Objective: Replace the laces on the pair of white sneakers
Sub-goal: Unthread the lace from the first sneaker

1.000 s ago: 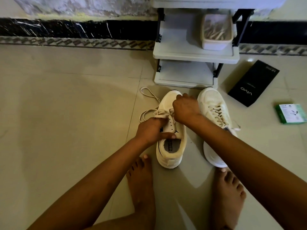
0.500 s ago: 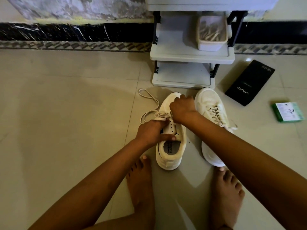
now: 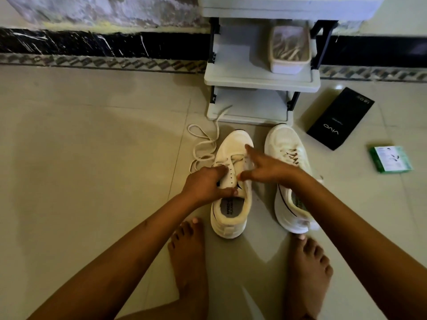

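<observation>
The 2 white sneakers are sitting side by side on the tiled floor (image 3: 92, 181), toes pointing at the grey shelf unit (image 3: 261, 75). The left hand (image 3: 204, 187) is clamping the left sneaker (image 3: 231, 181) at the tongue, thumb lying across the collar edge and fingers curled over the eyelet row, so that grip is closed on the shoe. The right hand (image 3: 265, 168) is hovering over the same sneaker's lacing area with fingers spread and straight, index finger pointing toward the toe; its grip is apart and it is holding nothing that can be made out. The cream shoelace (image 3: 203, 146) is trailing out of the upper eyelets, looping loosely on the floor to the left of the shoe, with 1 end reaching up to the base of the shelf unit. The right sneaker (image 3: 286, 162) is lying just beside, laced, partly hidden under the right forearm. 2 bare feet are resting on the floor right behind the heels. A plastic tub (image 3: 290, 50) is standing on the middle shelf. To the right, a black vivo phone box (image 3: 339, 118) and a small green box (image 3: 390, 159) are lying on the floor, well apart from the shoes.
</observation>
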{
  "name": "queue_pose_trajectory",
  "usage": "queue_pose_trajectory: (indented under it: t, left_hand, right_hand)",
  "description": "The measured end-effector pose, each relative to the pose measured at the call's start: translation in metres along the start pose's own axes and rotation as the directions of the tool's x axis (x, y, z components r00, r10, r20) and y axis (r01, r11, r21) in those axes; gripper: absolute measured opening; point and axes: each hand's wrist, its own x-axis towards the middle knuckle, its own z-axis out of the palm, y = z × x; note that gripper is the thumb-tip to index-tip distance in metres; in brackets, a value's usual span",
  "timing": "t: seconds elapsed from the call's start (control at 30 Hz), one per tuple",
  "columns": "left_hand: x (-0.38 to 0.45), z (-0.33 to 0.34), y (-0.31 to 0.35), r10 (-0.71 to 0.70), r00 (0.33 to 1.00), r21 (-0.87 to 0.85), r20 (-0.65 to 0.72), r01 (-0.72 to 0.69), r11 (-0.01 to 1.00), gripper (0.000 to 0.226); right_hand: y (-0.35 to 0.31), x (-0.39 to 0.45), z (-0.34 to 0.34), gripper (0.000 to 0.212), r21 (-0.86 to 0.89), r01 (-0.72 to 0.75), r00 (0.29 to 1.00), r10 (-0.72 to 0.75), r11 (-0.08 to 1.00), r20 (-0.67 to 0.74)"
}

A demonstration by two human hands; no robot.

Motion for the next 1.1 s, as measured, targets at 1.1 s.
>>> queue_pose_trajectory:
  t: [1.1]
  left_hand:
    - [-0.009,-0.064,0.003,0.122,0.992,-0.022,-0.012,-0.122,0.992,0.036]
  right_hand:
    - [-0.002,-0.055,0.028,0.087,-0.337,-0.022,0.994,-0.016,0.941,-0.109]
